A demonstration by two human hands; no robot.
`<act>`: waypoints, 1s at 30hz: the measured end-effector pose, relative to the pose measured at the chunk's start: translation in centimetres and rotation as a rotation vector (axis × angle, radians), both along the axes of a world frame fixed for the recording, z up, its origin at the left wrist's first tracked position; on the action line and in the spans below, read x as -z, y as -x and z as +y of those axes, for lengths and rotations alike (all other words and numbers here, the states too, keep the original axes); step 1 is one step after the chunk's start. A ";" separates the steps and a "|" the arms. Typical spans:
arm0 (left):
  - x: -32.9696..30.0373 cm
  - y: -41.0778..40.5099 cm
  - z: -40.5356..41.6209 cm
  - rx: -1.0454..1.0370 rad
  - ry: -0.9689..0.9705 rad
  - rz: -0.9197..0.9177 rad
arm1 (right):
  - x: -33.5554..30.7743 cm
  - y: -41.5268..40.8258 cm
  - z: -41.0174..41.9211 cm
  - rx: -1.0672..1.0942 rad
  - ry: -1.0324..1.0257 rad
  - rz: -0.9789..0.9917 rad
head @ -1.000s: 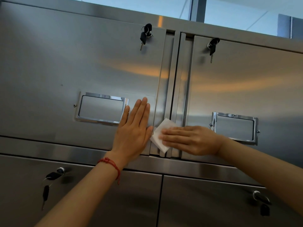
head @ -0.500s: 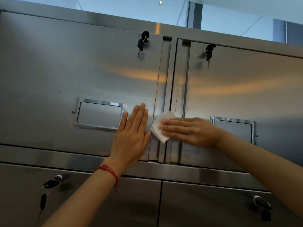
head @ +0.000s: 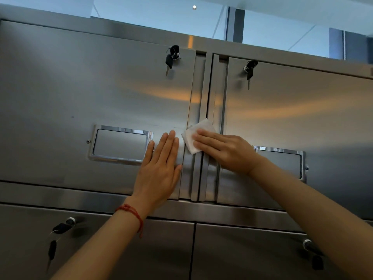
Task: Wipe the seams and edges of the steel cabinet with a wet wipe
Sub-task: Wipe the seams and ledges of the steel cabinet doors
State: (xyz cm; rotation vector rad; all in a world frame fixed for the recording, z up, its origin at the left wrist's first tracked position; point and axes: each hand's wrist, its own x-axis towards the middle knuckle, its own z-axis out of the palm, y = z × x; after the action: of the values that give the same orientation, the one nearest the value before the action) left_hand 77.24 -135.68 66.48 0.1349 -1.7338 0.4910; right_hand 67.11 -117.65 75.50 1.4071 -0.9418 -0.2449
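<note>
The steel cabinet (head: 80, 87) fills the view, with two upper doors meeting at a vertical seam (head: 203, 93) of folded steel edges. A folded white wet wipe (head: 193, 136) lies across that seam about halfway up. My right hand (head: 226, 152) presses the wipe flat against the seam with straight fingers. My left hand (head: 161, 168) lies flat on the left door beside the seam, fingers straight and pointing up, a red cord at its wrist.
Each upper door has a chrome label frame (head: 120, 145) and a lock with hanging keys (head: 171, 57). Two lower doors (head: 101, 249) below a horizontal rail also carry keys. A ceiling and glass show above the cabinet top.
My right hand has slid the wipe up the seam, from near the doors' lower end to about mid-height. My left hand stays flat on the left door.
</note>
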 end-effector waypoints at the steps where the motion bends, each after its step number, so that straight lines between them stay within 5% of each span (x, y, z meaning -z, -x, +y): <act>1: 0.0 -0.1 0.1 0.000 -0.005 -0.006 | 0.3 -0.1 -0.1 -0.006 0.021 -0.018; 15: 1.4 -1.8 1.2 0.064 -0.051 -0.093 | 2.9 -1.1 0.0 -0.016 0.165 -0.095; 30: 10.2 -2.0 3.6 0.248 -0.160 -0.198 | 15.4 -3.8 2.6 -0.006 0.280 -0.373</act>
State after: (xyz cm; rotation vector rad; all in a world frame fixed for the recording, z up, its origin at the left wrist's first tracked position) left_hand 79.26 -132.12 56.26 -0.0158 -1.9520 0.1877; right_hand 70.91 -115.00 60.06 1.2149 -1.2248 0.1574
